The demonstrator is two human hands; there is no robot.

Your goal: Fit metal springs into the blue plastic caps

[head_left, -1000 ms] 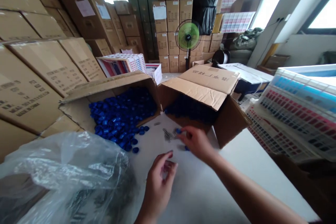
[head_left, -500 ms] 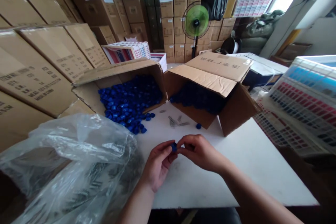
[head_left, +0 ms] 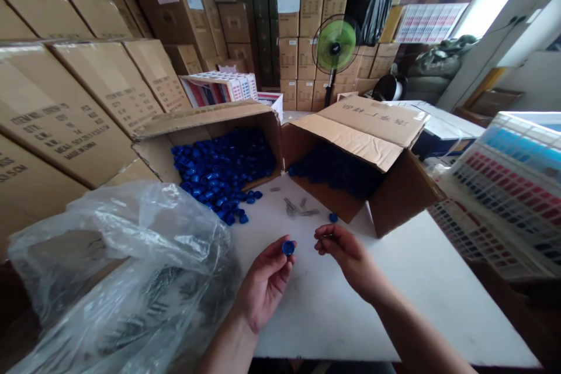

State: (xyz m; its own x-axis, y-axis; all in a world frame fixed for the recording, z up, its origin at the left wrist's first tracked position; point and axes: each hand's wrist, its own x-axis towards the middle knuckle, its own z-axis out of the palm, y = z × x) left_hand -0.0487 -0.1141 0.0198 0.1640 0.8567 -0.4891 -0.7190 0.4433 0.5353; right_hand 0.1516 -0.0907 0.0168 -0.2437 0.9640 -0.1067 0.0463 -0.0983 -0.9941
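Note:
My left hand (head_left: 265, 283) is held up over the white table (head_left: 333, 321), pinching a dark blue plastic bottle cap (head_left: 288, 248) between thumb and fingertips. My right hand (head_left: 348, 257) is a short way to its right, fingers curled together, with nothing visible in them. Just beyond the hands lie several small grey metal pieces (head_left: 295, 207) and a loose blue cap (head_left: 333, 217). Many more blue caps fill an open cardboard box (head_left: 205, 117) and spill onto the table. A second open carton (head_left: 372, 123) holds darker caps.
A clear plastic bag (head_left: 131, 245) holding dark metal parts lies at the table's left. Printed colour-chart sheets (head_left: 504, 187) are stacked at the right. Stacked cartons (head_left: 56, 111) form walls behind, with a green fan (head_left: 335, 44) at the back.
My hands have parted: the right has let go of the cap and moved right, leaving it in my left hand. The table's near edge sits lower in view.

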